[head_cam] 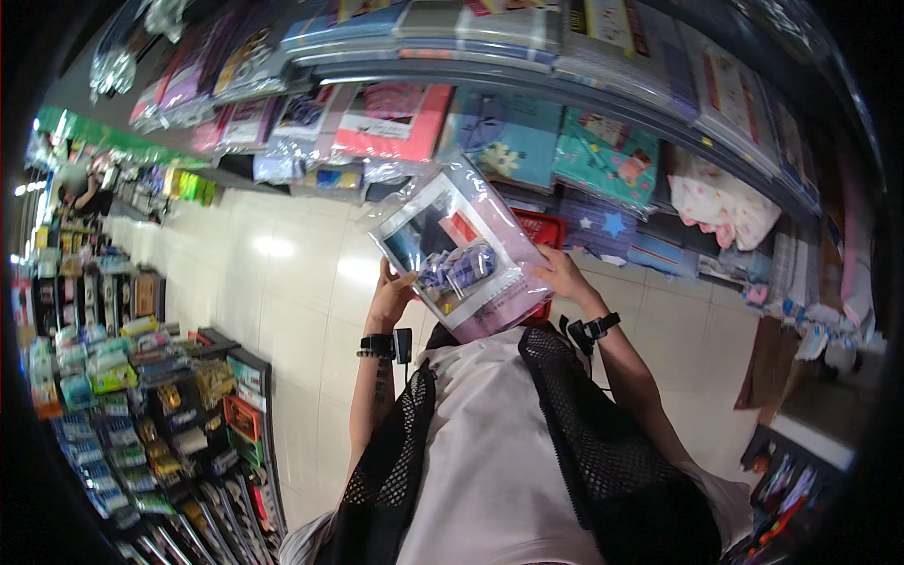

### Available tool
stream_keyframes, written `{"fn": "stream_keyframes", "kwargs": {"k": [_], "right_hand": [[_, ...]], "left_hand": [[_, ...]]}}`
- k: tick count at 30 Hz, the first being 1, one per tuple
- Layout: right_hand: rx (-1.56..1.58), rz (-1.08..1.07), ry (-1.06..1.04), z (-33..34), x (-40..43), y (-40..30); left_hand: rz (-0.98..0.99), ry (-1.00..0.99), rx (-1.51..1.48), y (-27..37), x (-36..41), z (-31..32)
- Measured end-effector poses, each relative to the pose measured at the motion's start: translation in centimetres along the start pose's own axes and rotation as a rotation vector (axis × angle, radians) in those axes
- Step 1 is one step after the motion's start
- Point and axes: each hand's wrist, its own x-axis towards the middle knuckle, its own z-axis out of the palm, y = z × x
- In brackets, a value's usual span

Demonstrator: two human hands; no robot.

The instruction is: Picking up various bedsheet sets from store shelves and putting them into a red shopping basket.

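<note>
Between my hands is a flat packaged textile [462, 254] in clear plastic, tilted, with a pink-lilac edge and a printed card picturing blue checked fabric. My left hand [393, 291] grips its left edge, thumb on the front. At the right edge, my right hand [565, 274] holds it with the thumb over the plastic. Part of a red plastic basket [540, 224] shows behind the package; the rest of it is hidden. Beyond the package, a lower shelf carries a coral-pink packaged textile [395, 123], a teal one with a white flower [505, 138] and a green one [606, 161].
A dark shelf edge [494, 74] runs across above, with more plastic-wrapped textiles [473, 32] on it. To the left, a display rack [162, 417] holds many small hanging packs. Pale floor tiles [296, 296] lie between. A person [88, 194] stands far off at the left.
</note>
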Motion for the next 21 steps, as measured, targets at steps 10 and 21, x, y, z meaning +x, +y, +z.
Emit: {"fn": "stream_keyframes", "kwargs": {"k": [10,21], "right_hand": [[0.033,0.03,0.412,-6.5,-4.3,2.4],[0.143,0.12,0.735,-16.8,-6.4,4.0]], "left_hand": [[-0.042,-0.221,0.149,1.2,9.1,9.9],[0.536,-0.678,0.565,2.5,15.2,25.8]]}}
